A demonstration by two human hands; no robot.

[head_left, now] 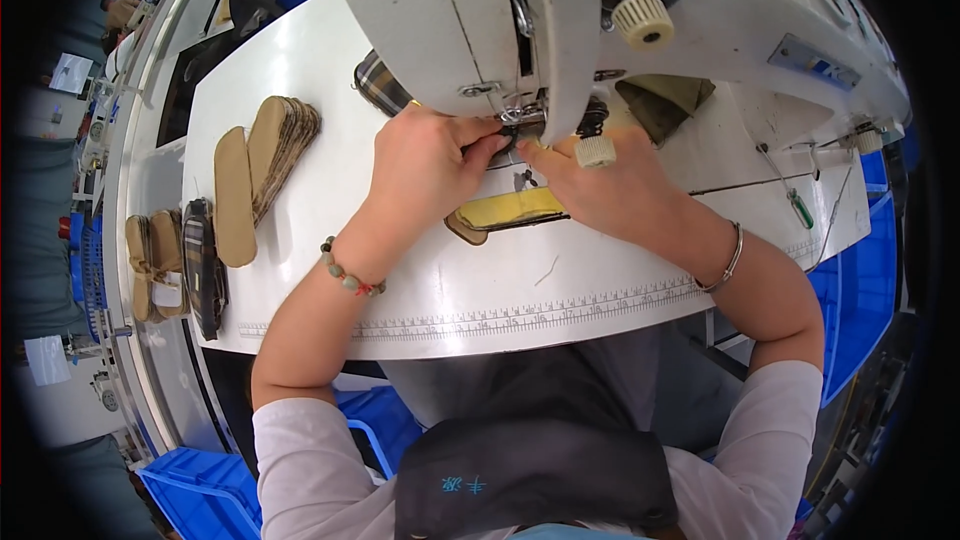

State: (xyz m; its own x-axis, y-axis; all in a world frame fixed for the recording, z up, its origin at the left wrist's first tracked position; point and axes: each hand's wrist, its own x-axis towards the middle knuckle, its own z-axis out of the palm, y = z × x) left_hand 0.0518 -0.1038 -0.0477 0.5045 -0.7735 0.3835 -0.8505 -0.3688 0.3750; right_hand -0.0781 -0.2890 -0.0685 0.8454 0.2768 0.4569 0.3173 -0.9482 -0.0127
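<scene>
far left: tied tan bundles [153,265], just outside the left edge of the white bench [330,170]; support underneath hard to make out. next, dark plaid bundle [203,270], upright along that edge, little room to spare on its outer side. touching distance inward, single tan sole-shaped piece [235,197], partly against a fanned stack of like pieces [283,150]. between stack and left forearm, broad bare strip of bench, good room for sideways movement. farther back, plaid piece [382,83], partly behind the machine head.

at centre, left hand [425,165] close to the needle, fingers curled, thumb and forefinger nearly together beside a small dark piece [511,140]; firm grasp or light touch, cannot tell. dark piece mostly covered, under the needle area of the white sewing machine [690,10]. just nearer, yellow piece [512,207] over a tan edge; from there to the printed scale [480,323] along the curved front edge, open bench with one loose thread [547,270].

right hand [615,180] opposite, forefinger extended to the dark piece, other fingers partly hidden; grip, cannot tell. tight clearance below the machine head. behind, olive folded cloth [665,105]. farther right, green-handled tool [802,210] near the right edge, then blue bin [858,300] beyond.
</scene>
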